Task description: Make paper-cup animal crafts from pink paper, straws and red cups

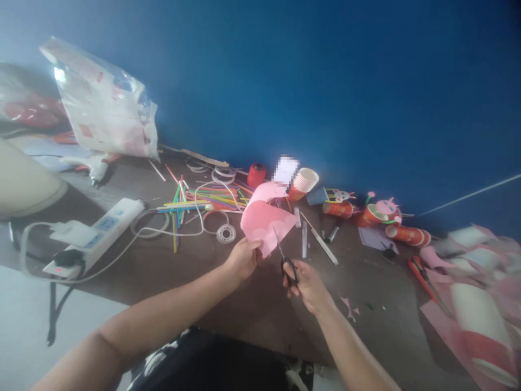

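A curled sheet of pink paper [264,220] is pinched at its lower edge by my left hand [243,259], which is closed. My right hand [307,283] is wrapped round the black handles of a pair of scissors [290,270]. The scissor blades point up and left and lie against the paper's lower right part. From this angle I cannot tell how far apart the blades are. Small pink scraps [349,307] lie on the dark table [260,320] to the right of my right hand.
A white power strip [106,228] with plugs and cables lies left, near a glue gun [95,165]. Coloured sticks [211,196] are heaped behind my left hand. Paper cups [306,180] stand at the back; decorated red cups [408,235] and a large cup [480,320] lie right.
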`<state>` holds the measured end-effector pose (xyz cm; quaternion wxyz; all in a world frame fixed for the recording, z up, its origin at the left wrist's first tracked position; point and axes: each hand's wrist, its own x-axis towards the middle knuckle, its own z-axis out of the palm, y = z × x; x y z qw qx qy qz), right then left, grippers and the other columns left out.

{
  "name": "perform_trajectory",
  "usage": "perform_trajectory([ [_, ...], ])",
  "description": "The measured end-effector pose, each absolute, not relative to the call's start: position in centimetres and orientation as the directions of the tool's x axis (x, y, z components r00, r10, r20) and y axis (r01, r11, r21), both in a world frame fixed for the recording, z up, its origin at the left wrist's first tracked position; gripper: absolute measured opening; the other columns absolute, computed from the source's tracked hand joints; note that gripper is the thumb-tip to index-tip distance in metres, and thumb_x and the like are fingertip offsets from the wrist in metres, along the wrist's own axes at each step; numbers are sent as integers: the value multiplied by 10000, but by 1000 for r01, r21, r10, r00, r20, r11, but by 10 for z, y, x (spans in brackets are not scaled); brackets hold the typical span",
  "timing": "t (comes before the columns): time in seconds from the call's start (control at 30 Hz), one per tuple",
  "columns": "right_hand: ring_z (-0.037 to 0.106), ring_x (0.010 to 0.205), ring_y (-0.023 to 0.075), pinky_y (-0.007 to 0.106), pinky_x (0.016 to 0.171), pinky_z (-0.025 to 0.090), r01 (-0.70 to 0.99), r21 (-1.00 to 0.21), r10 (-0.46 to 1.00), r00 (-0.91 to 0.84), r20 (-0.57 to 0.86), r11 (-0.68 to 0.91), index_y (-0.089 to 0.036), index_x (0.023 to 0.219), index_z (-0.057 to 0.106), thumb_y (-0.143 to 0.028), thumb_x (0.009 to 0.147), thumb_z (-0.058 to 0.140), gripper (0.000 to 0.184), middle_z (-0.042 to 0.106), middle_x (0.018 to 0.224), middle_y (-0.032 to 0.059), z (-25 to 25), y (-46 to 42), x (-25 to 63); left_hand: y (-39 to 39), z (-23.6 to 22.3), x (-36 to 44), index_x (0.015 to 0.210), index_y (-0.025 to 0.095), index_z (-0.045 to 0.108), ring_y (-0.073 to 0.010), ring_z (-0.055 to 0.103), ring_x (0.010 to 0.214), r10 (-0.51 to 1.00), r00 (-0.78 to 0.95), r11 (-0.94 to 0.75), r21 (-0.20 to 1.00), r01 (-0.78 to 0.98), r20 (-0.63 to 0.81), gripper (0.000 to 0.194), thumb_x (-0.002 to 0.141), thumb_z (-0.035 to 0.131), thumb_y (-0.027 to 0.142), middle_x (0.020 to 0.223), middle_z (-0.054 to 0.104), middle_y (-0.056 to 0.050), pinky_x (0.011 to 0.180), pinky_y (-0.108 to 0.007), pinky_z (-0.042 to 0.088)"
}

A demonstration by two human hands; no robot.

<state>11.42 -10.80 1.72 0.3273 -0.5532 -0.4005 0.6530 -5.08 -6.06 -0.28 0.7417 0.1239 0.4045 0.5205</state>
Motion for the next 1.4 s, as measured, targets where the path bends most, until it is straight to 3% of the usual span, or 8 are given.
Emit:
perform_trajectory([
  [0.83,282,300,16,178,340,378,63,-870,836,-249,-489,-490,-171,703,484,-560,695,648,423,568,500,-49,26,-105,122,-63,8,-60,756,145,555,-107,563,480,854,129,450,591,-670,-505,147,651,624,69,589,609,11,455,-207,442],
  [1.4,290,299,14,163,328,348,143,-853,809,-273,-521,-501,-164,766,490,-524,727,642,393,571,506,-51,32,-104,131,-64,7,-68,767,138,582,-138,610,537,866,182,462,608,-646,-465,138,656,653,96,652,641,-11,503,-252,495],
])
